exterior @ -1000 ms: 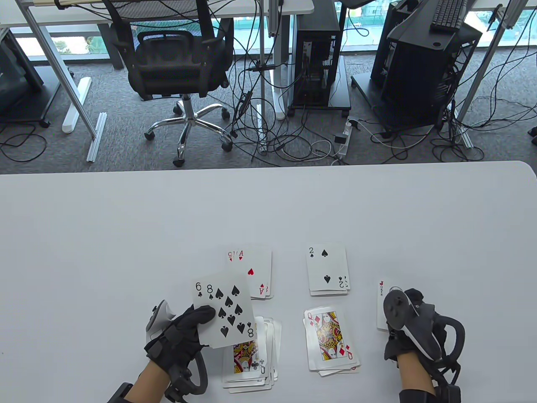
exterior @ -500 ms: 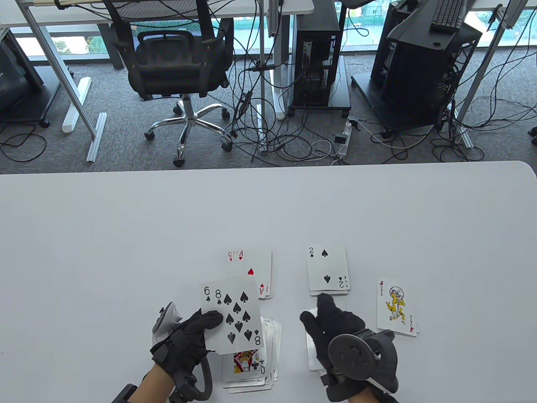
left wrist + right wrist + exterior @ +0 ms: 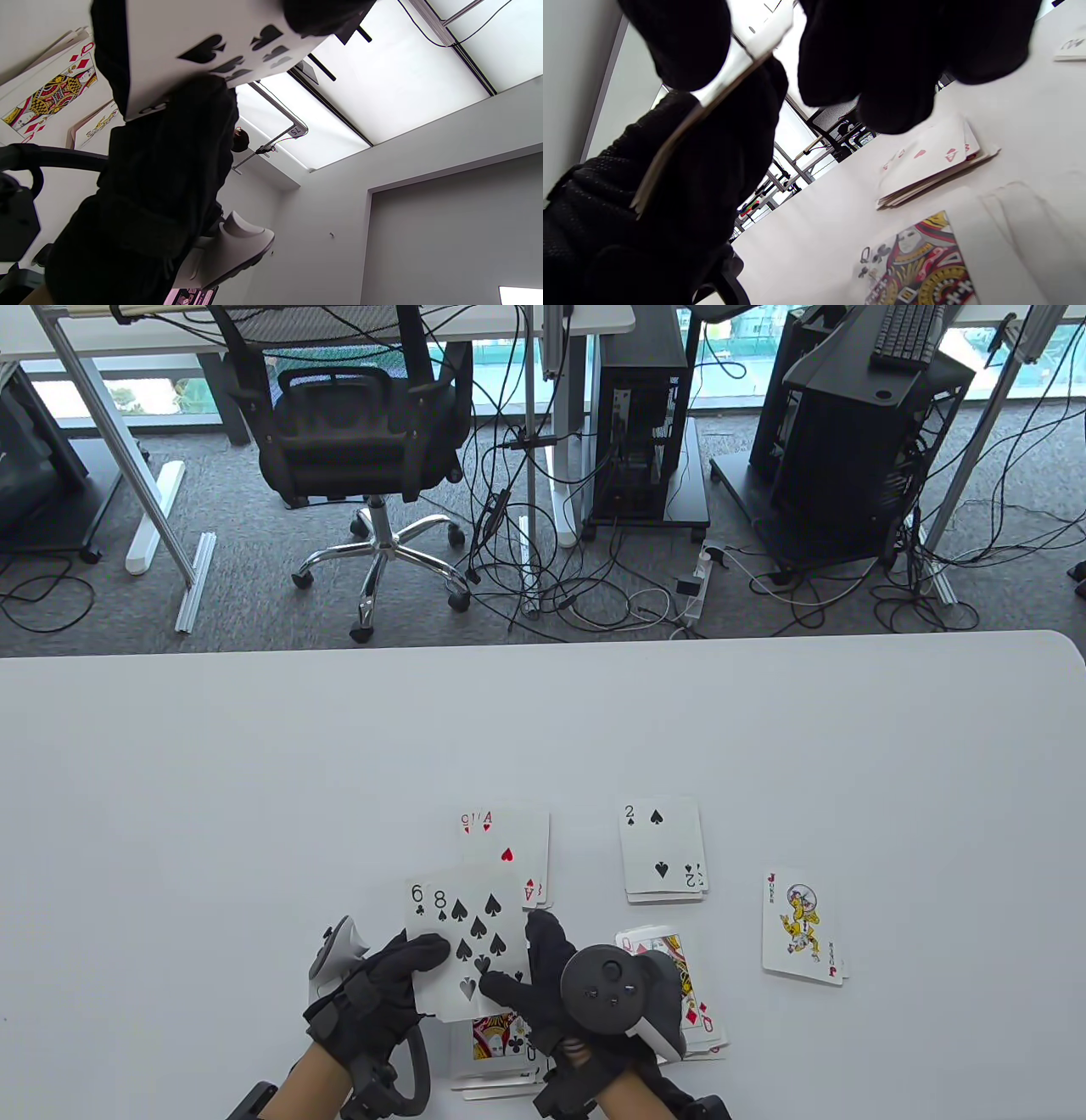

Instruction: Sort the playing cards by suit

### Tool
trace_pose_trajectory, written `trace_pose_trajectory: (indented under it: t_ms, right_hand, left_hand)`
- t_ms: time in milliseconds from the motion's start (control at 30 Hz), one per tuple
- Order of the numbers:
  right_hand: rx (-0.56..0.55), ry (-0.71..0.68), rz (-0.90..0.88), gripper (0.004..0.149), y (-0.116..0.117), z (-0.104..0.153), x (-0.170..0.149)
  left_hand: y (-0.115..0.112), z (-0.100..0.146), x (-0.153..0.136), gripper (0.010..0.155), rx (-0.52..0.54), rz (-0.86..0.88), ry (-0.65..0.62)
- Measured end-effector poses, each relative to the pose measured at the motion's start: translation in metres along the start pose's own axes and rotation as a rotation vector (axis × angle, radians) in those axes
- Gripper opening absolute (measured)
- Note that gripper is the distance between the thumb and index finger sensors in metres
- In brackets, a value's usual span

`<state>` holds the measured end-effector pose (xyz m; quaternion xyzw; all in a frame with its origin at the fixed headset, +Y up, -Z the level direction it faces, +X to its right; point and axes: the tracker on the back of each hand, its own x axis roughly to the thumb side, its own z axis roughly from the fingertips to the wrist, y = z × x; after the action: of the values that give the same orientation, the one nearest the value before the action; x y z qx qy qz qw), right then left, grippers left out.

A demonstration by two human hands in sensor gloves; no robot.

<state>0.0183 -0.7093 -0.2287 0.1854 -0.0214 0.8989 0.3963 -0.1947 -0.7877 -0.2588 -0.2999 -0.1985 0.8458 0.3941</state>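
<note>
While the left hand (image 3: 377, 984) grips the held cards (image 3: 462, 937), the right hand (image 3: 543, 984) pinches their edge.

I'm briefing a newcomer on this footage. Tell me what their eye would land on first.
First, the fanned cards, an eight of spades over a six of clubs, held by the left hand at the table's near edge, with the right hand touching the eight. Around them lie face-up piles: the ace of hearts pile, the two of spades pile, and a lone joker at right.
</note>
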Motion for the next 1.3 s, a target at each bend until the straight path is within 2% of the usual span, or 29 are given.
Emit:
trace_pose_trajectory:
  t_ms: [167,333,533,633,767,867,967,1067,1167,1300]
  right_hand:
    - [-0.154,0.013,-0.178,0.058,0.003,0.000,-0.011]
    - [-0.195,-0.009,-0.143,0.046,-0.003,0.001,-0.020]
    - [-0.202,0.038,-0.099,0.042,-0.002,0.004,-0.026]
    - [-0.262,0.082,-0.094,0.042,-0.014,0.002,-0.033]
    - [-0.280,0.146,-0.298,0.040,-0.038,-0.003,-0.047]
    - [-0.273,0.177,-0.344,0.040,-0.061,-0.010,-0.058]
    - [-0.316,0.204,-0.217,0.040,-0.093,-0.024,-0.077]
    - [-0.286,0.283,-0.007,0.041,-0.120,-0.044,-0.107]
    - [-0.257,0.385,0.132,0.042,-0.127,-0.062,-0.141]
    - [-0.201,0.493,0.144,0.044,-0.117,-0.075,-0.172]
  left_hand:
    - [0.003,0.001,0.000,0.049,0.019,-0.009,-0.002]
    - [0.004,0.000,-0.003,0.049,0.016,-0.007,0.019]
    - [0.007,0.002,-0.007,0.048,0.050,0.005,0.032]
    - [0.012,0.003,-0.008,0.048,0.054,0.055,0.017]
    - [0.017,0.005,-0.003,0.048,0.076,0.049,-0.002]
    - [0.020,0.007,-0.001,0.048,0.092,0.048,-0.016]
    - [0.024,0.008,0.000,0.048,0.107,0.035,-0.017]
    - [0.026,0.010,0.001,0.048,0.128,0.026,-0.019]
    - [0.027,0.010,0.002,0.048,0.124,0.023,-0.024]
    - [0.028,0.011,0.004,0.048,0.134,0.017,-0.032]
